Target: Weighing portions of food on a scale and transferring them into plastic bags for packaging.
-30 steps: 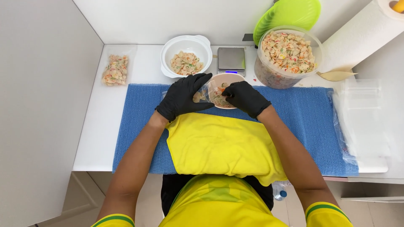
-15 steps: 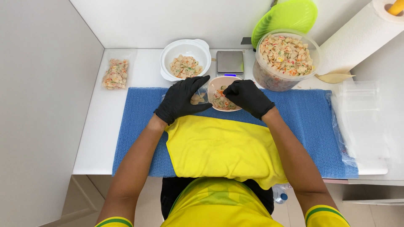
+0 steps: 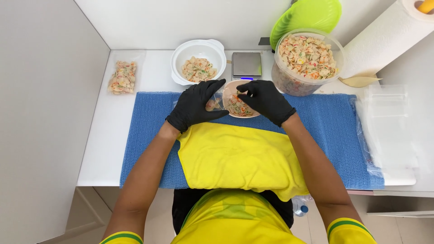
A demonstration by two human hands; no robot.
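Observation:
Both my hands wear black gloves and meet over the far edge of a blue mat [image 3: 149, 135]. My left hand [image 3: 195, 107] holds a small clear bag [image 3: 214, 103] with some coloured pasta in it, right beside a small pink bowl [image 3: 238, 108] of pasta. My right hand [image 3: 267, 101] grips that bowl's right rim, fingertips curled over the pasta. The bowl tilts towards the bag, and the bag's mouth is hidden behind my fingers.
Behind the hands stand a white bowl [image 3: 199, 50] of pasta, a small scale [image 3: 246, 64] and a large clear tub [image 3: 289, 83] of pasta with a green lid [image 3: 307, 16] behind it. A filled bag [image 3: 122, 77] lies at the far left. At right are a paper roll [image 3: 389, 34] and empty bags [image 3: 393, 122]. A yellow cloth [image 3: 235, 156] lies in front of me.
Both hands stay at the small bowl and bag. My right fingertips have shifted slightly over the pasta.

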